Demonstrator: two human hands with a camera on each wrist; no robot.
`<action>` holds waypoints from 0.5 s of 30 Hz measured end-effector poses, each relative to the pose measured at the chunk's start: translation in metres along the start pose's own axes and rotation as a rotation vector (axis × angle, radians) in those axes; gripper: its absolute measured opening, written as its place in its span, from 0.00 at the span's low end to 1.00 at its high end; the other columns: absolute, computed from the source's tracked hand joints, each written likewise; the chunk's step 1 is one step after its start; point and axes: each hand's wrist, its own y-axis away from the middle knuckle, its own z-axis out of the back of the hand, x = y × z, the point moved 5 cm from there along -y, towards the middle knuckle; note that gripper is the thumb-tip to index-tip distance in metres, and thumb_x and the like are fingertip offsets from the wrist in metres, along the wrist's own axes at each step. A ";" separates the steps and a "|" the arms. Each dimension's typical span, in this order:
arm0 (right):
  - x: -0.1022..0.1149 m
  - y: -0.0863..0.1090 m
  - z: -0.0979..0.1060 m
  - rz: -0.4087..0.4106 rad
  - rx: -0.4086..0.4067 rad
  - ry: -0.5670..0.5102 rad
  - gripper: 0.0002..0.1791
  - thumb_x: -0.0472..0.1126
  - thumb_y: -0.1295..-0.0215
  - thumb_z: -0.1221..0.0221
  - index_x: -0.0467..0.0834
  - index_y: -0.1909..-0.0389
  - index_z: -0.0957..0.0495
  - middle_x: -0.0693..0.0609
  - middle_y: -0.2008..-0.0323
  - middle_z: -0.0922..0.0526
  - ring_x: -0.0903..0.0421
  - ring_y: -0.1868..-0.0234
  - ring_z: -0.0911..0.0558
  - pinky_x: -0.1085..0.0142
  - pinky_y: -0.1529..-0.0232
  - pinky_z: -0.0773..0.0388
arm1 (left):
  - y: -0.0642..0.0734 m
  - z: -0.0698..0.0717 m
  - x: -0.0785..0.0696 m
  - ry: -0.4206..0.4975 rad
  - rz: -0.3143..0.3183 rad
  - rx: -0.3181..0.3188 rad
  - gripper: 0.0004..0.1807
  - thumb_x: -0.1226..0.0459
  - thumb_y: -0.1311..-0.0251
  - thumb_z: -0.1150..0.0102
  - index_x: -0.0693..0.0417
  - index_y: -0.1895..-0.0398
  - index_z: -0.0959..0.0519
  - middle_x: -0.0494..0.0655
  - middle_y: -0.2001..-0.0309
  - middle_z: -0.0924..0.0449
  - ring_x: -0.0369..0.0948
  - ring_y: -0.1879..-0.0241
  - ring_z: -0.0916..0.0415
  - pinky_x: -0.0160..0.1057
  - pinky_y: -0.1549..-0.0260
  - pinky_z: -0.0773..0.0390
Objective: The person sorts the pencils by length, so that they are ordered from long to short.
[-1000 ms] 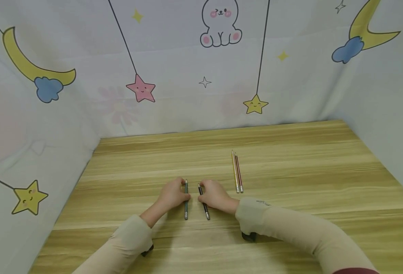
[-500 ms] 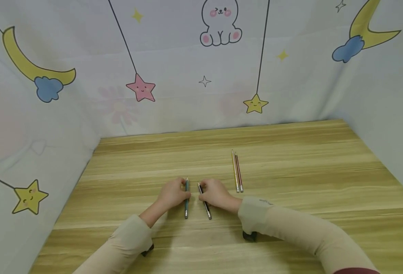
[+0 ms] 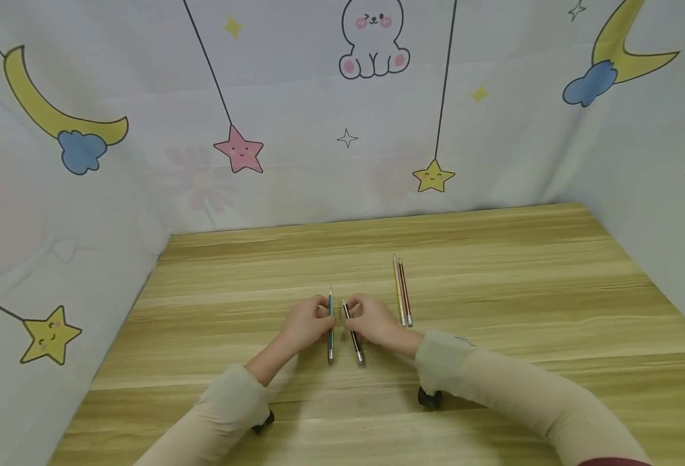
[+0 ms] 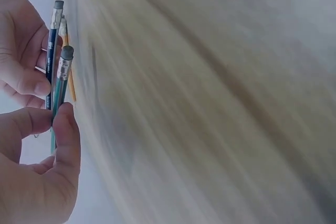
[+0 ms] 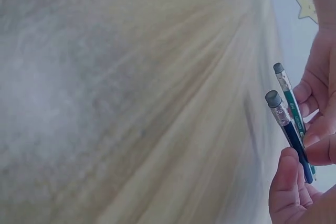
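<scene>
In the head view my left hand (image 3: pixel 307 321) pinches a green pencil (image 3: pixel 330 343) between thumb and fingers, its eraser end toward me. Just right of it, my right hand (image 3: pixel 376 321) grips a dark pencil (image 3: pixel 354 342), slightly slanted. A narrow gap separates the two pencils, which point away from me. The left wrist view shows the green pencil's grey eraser (image 4: pixel 67 53) in front of the dark pencil (image 4: pixel 51 53). From the right wrist, the dark pencil (image 5: pixel 290 132) is nearer and the green pencil (image 5: pixel 292 100) with pale lettering sits behind.
A yellow pencil (image 3: pixel 398 291) and a red pencil (image 3: pixel 406 294) lie side by side on the wooden table (image 3: pixel 493 278), beyond my right hand. A white curtain (image 3: pixel 295 97) printed with stars and moons stands around the back and sides of the table.
Both hands have shifted to the right and a little away from me, carrying their pencils. The gap between the green and dark pencils has narrowed. The yellow and red pencils have stayed put.
</scene>
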 end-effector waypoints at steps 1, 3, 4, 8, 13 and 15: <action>0.000 0.000 0.002 -0.004 -0.007 -0.008 0.16 0.34 0.50 0.44 0.39 0.57 0.30 0.53 0.85 0.28 0.61 0.89 0.31 0.73 0.88 0.34 | 0.000 -0.001 -0.002 0.020 -0.002 -0.002 0.16 0.66 0.51 0.46 0.63 0.57 0.28 0.45 0.80 0.22 0.35 0.86 0.27 0.30 0.85 0.31; 0.000 0.001 0.005 -0.012 -0.017 -0.028 0.16 0.33 0.49 0.44 0.39 0.57 0.30 0.52 0.85 0.28 0.60 0.89 0.31 0.73 0.88 0.34 | -0.001 -0.004 -0.006 0.049 -0.006 0.003 0.16 0.67 0.51 0.46 0.63 0.58 0.28 0.46 0.79 0.22 0.36 0.85 0.27 0.30 0.85 0.29; -0.001 0.001 0.007 -0.019 -0.023 -0.039 0.16 0.33 0.49 0.44 0.40 0.57 0.30 0.52 0.85 0.28 0.60 0.89 0.31 0.73 0.88 0.33 | -0.001 -0.005 -0.007 0.061 -0.008 0.005 0.16 0.67 0.51 0.46 0.63 0.58 0.28 0.46 0.79 0.22 0.36 0.85 0.27 0.30 0.85 0.29; -0.004 0.002 0.012 -0.046 -0.042 -0.097 0.16 0.33 0.49 0.44 0.39 0.57 0.30 0.51 0.84 0.27 0.60 0.89 0.30 0.72 0.88 0.32 | -0.003 -0.012 -0.013 0.109 -0.012 0.028 0.16 0.66 0.49 0.46 0.63 0.56 0.29 0.48 0.77 0.21 0.36 0.84 0.26 0.31 0.84 0.27; -0.009 0.003 0.019 -0.051 -0.076 -0.125 0.16 0.33 0.50 0.43 0.40 0.57 0.29 0.51 0.83 0.26 0.60 0.89 0.30 0.71 0.88 0.31 | -0.006 -0.019 -0.020 0.176 -0.018 0.051 0.17 0.67 0.48 0.45 0.64 0.54 0.30 0.50 0.75 0.21 0.37 0.84 0.26 0.33 0.83 0.25; -0.010 0.003 0.022 -0.048 -0.084 -0.139 0.16 0.33 0.50 0.43 0.39 0.57 0.29 0.50 0.83 0.25 0.60 0.90 0.30 0.70 0.88 0.30 | -0.007 -0.021 -0.022 0.198 -0.025 0.057 0.18 0.67 0.48 0.44 0.65 0.54 0.31 0.52 0.75 0.21 0.37 0.85 0.26 0.34 0.83 0.24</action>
